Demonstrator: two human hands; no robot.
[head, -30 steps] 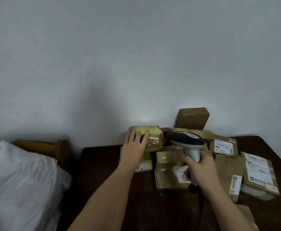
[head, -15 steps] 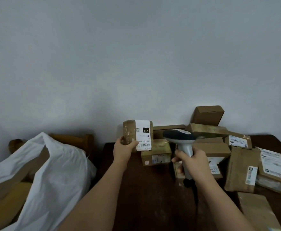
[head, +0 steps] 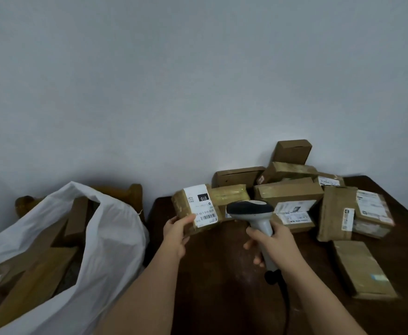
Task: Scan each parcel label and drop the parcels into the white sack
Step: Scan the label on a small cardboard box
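My left hand (head: pixel 177 234) grips a small brown taped parcel (head: pixel 195 209) above the table's left end, its white barcode label turned toward me. My right hand (head: pixel 272 240) is closed around the handle of a grey barcode scanner (head: pixel 251 211), whose dark head sits just right of the parcel's label. The white sack (head: pixel 111 240) stands open at the left, off the table, with several cardboard parcels inside. A pile of brown parcels (head: pixel 290 192) lies at the back right of the table.
The dark wooden table (head: pixel 222 298) runs from centre to right edge. A flat taped parcel (head: pixel 362 269) lies alone at the front right. The scanner's black cable (head: pixel 286 308) hangs down toward me. A wooden chair back (head: pixel 128 192) shows behind the sack. A grey wall is behind.
My left hand lifted the parcel off the pile, turned its label toward me and lowered it beside the scanner. The view swung left, bringing the open sack into sight.
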